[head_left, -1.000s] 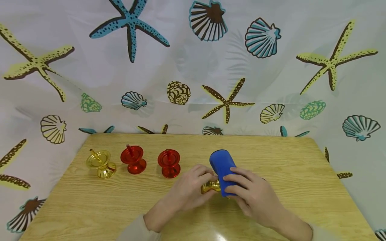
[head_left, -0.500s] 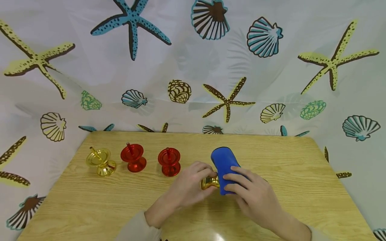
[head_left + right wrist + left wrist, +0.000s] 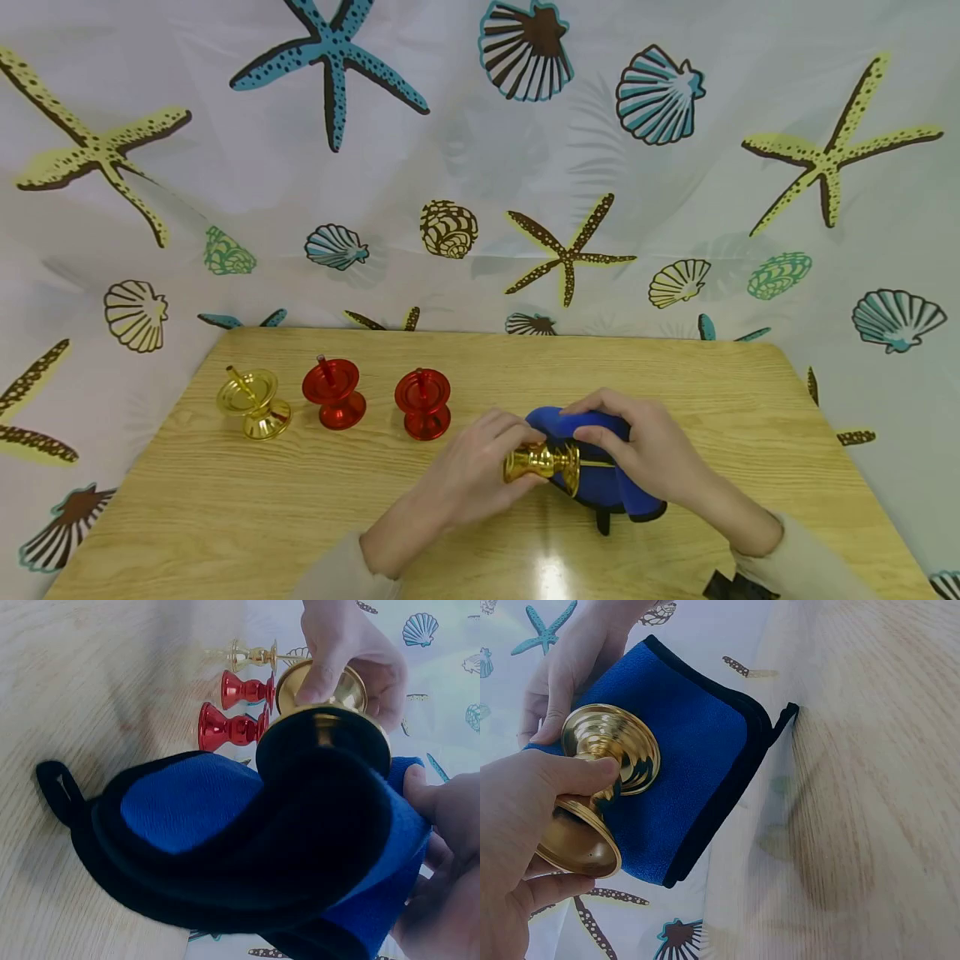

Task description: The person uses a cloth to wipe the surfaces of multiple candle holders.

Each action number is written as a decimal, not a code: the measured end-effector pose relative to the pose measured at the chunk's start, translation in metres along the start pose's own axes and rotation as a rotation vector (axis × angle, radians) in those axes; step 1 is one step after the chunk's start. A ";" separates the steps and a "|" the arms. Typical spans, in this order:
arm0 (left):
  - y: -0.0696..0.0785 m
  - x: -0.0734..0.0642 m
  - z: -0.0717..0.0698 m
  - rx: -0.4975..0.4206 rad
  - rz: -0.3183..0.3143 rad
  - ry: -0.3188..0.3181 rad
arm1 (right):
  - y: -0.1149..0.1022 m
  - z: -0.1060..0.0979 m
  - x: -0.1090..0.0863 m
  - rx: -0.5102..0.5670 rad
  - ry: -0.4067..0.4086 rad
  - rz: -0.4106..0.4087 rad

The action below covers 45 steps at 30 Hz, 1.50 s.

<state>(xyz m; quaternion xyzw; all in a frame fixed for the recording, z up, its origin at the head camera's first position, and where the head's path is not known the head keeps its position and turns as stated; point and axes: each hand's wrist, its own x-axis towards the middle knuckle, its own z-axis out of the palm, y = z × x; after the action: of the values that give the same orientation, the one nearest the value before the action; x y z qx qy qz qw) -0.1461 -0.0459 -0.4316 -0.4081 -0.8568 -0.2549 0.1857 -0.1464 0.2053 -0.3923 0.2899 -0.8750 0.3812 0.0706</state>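
Near the middle of the table my left hand (image 3: pixel 476 471) grips a shiny gold candle holder (image 3: pixel 534 463) by its base and stem, tipped on its side. Its dish and thin spike point right, toward a blue cloth (image 3: pixel 637 496) with black edging and a black hanging loop (image 3: pixel 58 787). My right hand (image 3: pixel 660 450) holds this cloth from above, thumb and fingers curled over a fold. In the left wrist view, the gold dish (image 3: pixel 641 754) lies against or just in front of the blue cloth (image 3: pixel 701 742). The cloth's fold hides part of the dish in the right wrist view.
To the left on the wooden table (image 3: pixel 300 500) stand another gold candle holder (image 3: pixel 258 404) and two red ones, one red holder (image 3: pixel 337 396) beside the other red holder (image 3: pixel 423 404). A curtain (image 3: pixel 480 167) printed with shells and starfish hangs behind the table.
My right hand has shifted up and right, refolding the cloth. The cloth has swung lower and rightward, uncovering the dish and spike. My left hand keeps its grip almost in place.
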 end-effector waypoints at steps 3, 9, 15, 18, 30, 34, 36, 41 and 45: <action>-0.001 -0.002 0.001 -0.006 0.013 0.002 | 0.002 -0.003 0.001 -0.007 0.013 0.027; -0.001 -0.005 0.000 -0.009 0.031 0.002 | 0.007 -0.006 0.002 -0.016 0.034 0.082; -0.001 -0.007 -0.001 -0.091 -0.016 0.035 | 0.009 -0.011 0.000 0.010 0.040 0.146; 0.000 -0.007 -0.002 -0.165 -0.081 0.059 | 0.009 -0.016 -0.001 0.036 0.066 0.185; 0.005 0.003 -0.002 -0.540 -0.426 0.268 | 0.023 -0.008 -0.014 0.188 0.258 0.342; 0.009 0.008 -0.001 -0.592 -0.566 0.305 | 0.021 0.003 -0.019 0.241 0.350 0.348; 0.010 0.011 0.001 -0.615 -0.634 0.315 | 0.019 0.009 -0.020 0.271 0.394 0.346; 0.014 0.017 0.008 -0.702 -0.738 0.328 | 0.010 0.022 -0.022 0.383 0.469 0.359; 0.017 0.022 0.012 -0.767 -0.762 0.327 | 0.003 0.030 -0.021 0.450 0.513 0.378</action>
<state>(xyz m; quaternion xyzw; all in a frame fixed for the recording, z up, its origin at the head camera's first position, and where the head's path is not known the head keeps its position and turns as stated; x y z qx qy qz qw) -0.1474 -0.0163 -0.4248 -0.0632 -0.7496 -0.6570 0.0492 -0.1276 0.1953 -0.4222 0.0273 -0.7615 0.6300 0.1502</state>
